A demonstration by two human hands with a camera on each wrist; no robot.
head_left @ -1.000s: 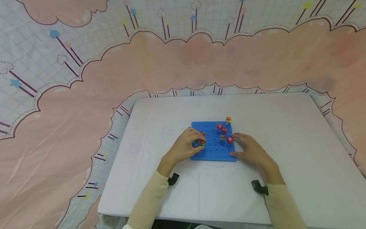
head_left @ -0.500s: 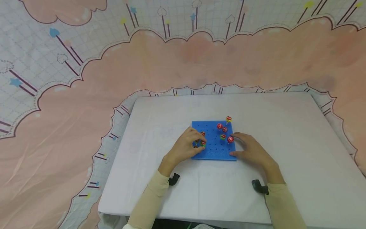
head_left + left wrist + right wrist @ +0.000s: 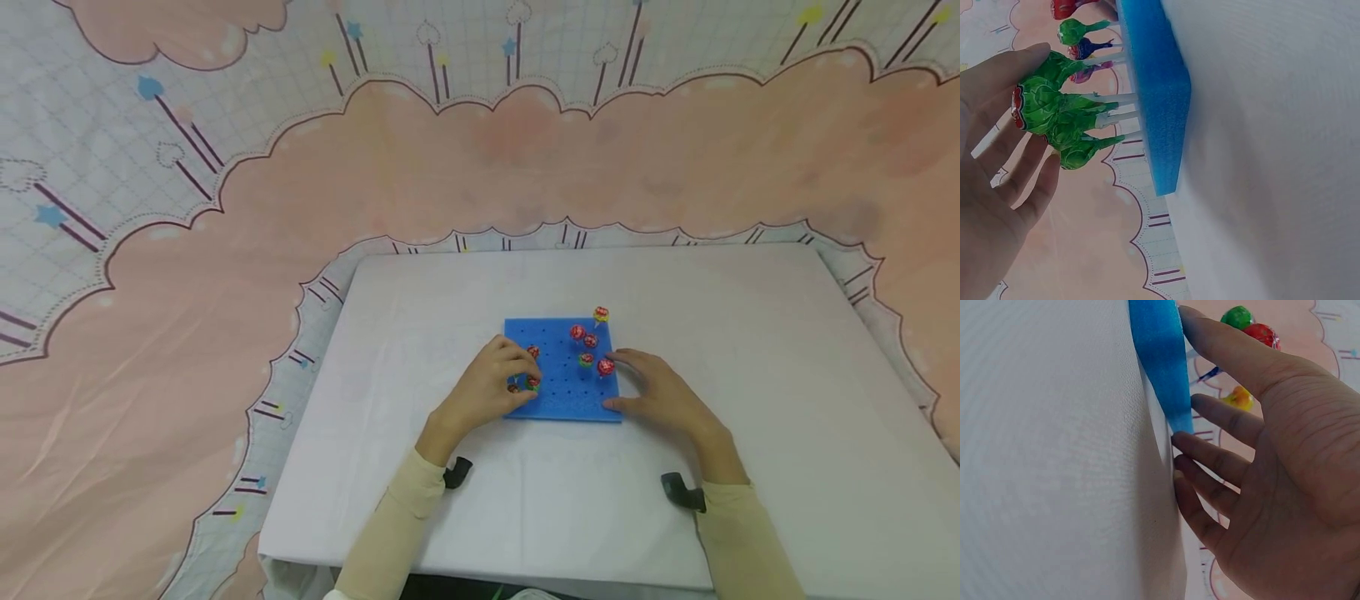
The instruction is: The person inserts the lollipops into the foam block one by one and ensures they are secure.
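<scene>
A blue foam board (image 3: 566, 407) with rows of small holes lies on the table, lollipops standing in it by their sticks. Over its left side, my left hand (image 3: 483, 379) holds a green-wrapped lollipop (image 3: 1040, 103) in a tight cluster of green ones, thumb on one side and fingers on the other; their white sticks run to the board. My right hand (image 3: 667, 396) rests at the board's right edge, fingers spread and thumb touching near its front corner. Beside its fingertips stands a red lollipop (image 3: 605, 367).
More lollipops stand at the right of the board, among them a yellow-and-red one (image 3: 601, 314) at the back corner. A white cloth covers the table (image 3: 420, 317). Behind it hangs a patterned pink curtain (image 3: 480, 175).
The left hand's fingers have shifted slightly over the green lollipops, hiding one that showed before. The right hand and the board stay where they were.
</scene>
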